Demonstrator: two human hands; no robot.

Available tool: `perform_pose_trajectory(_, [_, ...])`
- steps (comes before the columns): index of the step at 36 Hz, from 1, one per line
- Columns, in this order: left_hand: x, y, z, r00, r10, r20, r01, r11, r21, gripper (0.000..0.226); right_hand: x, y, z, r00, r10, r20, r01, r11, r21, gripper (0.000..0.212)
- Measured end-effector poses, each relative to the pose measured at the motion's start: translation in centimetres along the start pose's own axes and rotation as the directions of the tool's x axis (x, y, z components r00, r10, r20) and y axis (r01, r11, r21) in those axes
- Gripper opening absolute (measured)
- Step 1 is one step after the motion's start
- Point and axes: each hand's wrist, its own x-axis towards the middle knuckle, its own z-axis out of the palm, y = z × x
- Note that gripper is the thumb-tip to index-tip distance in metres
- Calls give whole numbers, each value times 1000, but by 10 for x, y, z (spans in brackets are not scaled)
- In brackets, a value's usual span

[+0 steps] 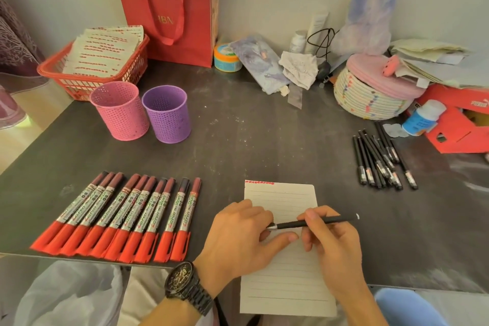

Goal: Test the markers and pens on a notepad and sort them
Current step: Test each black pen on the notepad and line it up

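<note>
A lined notepad [283,267] lies at the table's front edge, with a row of red scribbles along its top. My right hand [330,243] grips a slim black pen [328,221] held nearly level above the page. My left hand [243,235] pinches the pen's silver tip end, where a cap may sit; I cannot tell. A row of several red-capped markers [124,217] lies side by side to the left. A pile of several black pens [381,159] lies at the right. A pink cup [120,111] and a purple cup [166,114] stand behind the markers.
A red basket [53,71] of scribbled sheets and a red gift bag [172,8] stand at the back left. A woven basket with a pink lid [370,95], a white bottle [423,116], a red box [460,127] and loose clutter crowd the back right. The dark table [251,140] spans the view.
</note>
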Motion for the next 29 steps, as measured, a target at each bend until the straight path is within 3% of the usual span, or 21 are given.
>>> perform_pose_trajectory(4, [1, -1, 1, 999, -46, 14, 46, 999, -26, 41, 6, -6, -9, 970, 190, -154, -131, 935, 329, 21])
perform_pose_trajectory(6, [0, -1, 0, 996, -64, 67, 67, 997, -45, 37, 10, -10, -14, 959, 241, -145, -154, 880, 449, 21])
perform_pose_trajectory(9, [0, -1, 1, 983, -97, 154, 105, 993, -47, 33, 20, -18, -18, 969, 226, -98, -153, 864, 480, 33])
perform_pose_trajectory(13, [-1, -4, 5, 960, -137, 243, 156, 986, -63, 38, 41, -28, -10, 975, 203, -86, -166, 932, 321, 18])
perform_pose_trajectory(17, [-1, -4, 7, 962, -128, 243, 142, 989, -44, 41, 66, -23, 1, 987, 96, -132, -94, 995, 17, 24])
perform_pose_trajectory(25, [0, -3, 4, 976, -123, 179, 133, 990, -48, 35, 94, -3, 17, 994, -7, -108, -31, 938, -346, 33])
perform_pose_trajectory(29, [3, -4, 4, 974, -130, 185, 143, 988, -58, 37, 94, 9, 17, 989, -54, -139, -12, 903, -430, 37])
